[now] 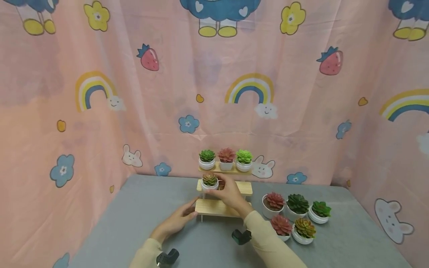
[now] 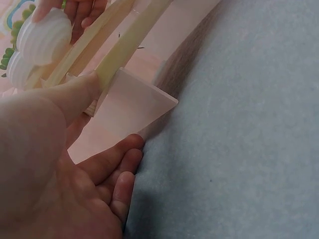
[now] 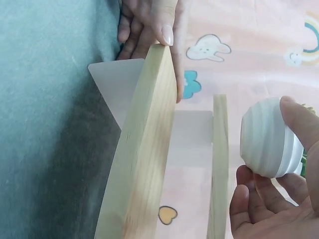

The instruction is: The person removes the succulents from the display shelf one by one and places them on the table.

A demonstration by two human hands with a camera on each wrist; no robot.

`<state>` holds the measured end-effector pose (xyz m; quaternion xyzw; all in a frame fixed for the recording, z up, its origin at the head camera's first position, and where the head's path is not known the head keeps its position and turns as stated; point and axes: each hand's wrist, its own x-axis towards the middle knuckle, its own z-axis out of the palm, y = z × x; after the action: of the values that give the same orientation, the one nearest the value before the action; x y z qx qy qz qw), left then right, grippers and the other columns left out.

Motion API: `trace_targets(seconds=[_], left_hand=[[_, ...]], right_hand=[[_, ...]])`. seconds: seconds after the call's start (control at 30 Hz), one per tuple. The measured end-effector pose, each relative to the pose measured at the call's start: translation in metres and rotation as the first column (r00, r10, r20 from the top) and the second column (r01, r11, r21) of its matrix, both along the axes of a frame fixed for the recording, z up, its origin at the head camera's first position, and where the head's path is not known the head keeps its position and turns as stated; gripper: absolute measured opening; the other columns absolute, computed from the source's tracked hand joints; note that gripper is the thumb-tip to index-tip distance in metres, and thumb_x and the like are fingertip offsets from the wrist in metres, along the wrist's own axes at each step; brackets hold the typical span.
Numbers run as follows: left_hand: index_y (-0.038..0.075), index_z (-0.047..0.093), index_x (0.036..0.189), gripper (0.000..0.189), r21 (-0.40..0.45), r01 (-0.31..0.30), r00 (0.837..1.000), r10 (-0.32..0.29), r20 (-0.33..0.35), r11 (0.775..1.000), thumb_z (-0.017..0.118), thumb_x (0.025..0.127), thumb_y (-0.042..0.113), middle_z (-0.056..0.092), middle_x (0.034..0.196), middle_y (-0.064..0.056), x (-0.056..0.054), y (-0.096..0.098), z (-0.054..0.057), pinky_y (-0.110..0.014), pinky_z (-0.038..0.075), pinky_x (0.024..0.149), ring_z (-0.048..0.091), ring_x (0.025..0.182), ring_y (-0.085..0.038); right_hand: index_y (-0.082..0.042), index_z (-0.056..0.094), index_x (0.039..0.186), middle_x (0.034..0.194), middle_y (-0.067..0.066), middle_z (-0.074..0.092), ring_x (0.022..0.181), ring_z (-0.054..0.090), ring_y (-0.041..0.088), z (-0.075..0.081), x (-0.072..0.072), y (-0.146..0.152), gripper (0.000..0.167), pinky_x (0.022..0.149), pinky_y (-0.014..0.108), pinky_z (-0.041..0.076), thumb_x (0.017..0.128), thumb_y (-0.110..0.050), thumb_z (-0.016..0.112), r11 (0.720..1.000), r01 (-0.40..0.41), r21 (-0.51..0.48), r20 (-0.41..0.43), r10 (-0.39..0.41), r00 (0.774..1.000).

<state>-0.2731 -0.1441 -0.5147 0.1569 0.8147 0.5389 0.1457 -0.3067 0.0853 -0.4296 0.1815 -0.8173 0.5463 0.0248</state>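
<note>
My right hand (image 1: 230, 191) holds a small potted succulent (image 1: 210, 180) with brown-green leaves at the left end of the middle shelf. In the right wrist view its ribbed white pot (image 3: 269, 139) sits between thumb and fingers, its base facing the middle board with a gap between. My left hand (image 1: 177, 220) grips the left end of the lowest board of a three-tier wooden display stand (image 1: 218, 208); its thumb lies on the board's end in the right wrist view (image 3: 164, 27). On the top shelf stand a dark green succulent (image 1: 207, 159), a red one (image 1: 226, 158) and a bright green one (image 1: 244, 160).
Right of the stand, several potted succulents stand close together on the grey table (image 1: 352, 227), among them a red one (image 1: 273, 204), a dark green one (image 1: 296, 206) and a yellow-green one (image 1: 304, 230). A pink patterned curtain (image 1: 187, 85) hangs behind.
</note>
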Motion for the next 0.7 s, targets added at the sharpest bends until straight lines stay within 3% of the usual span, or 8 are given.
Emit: trace_targets(seconds=[0.23,0.4,0.7], left_hand=[[0.025,0.025,0.162,0.065,-0.010,-0.013,1.000,0.013,0.000,1.000,0.052,0.105,0.041,0.044,0.154,-0.028,0.002,-0.004,-0.001,-0.068,0.033,0.115,0.039,0.144,-0.048],[0.026,0.025,0.162,0.066,-0.003,-0.004,1.000,0.004,0.006,1.000,0.052,0.104,0.043,0.042,0.156,-0.027,0.000,-0.004,-0.003,-0.068,0.031,0.116,0.037,0.146,-0.049],[0.028,0.027,0.161,0.064,0.011,-0.015,1.000,0.015,0.019,1.000,0.053,0.104,0.041,0.043,0.156,-0.026,-0.002,0.000,-0.002,-0.067,0.031,0.116,0.039,0.145,-0.048]], right_hand=[[-0.004,0.057,0.141,0.136,0.017,0.064,0.117,0.063,0.030,0.003,0.012,0.010,0.061,0.099,0.046,0.054,0.086,-0.013,0.082,0.998,-0.068,0.013,-0.031,0.068,0.997],[-0.003,0.057,0.141,0.136,0.018,0.064,0.119,0.062,0.031,0.006,0.019,0.019,0.062,0.097,0.049,0.056,0.086,-0.015,0.082,0.997,-0.061,0.044,-0.051,0.063,0.997],[0.000,0.058,0.139,0.132,0.018,0.065,0.114,0.065,0.030,0.010,0.031,0.033,0.061,0.089,0.037,0.059,0.084,-0.014,0.083,0.996,-0.037,0.081,-0.070,0.043,0.997]])
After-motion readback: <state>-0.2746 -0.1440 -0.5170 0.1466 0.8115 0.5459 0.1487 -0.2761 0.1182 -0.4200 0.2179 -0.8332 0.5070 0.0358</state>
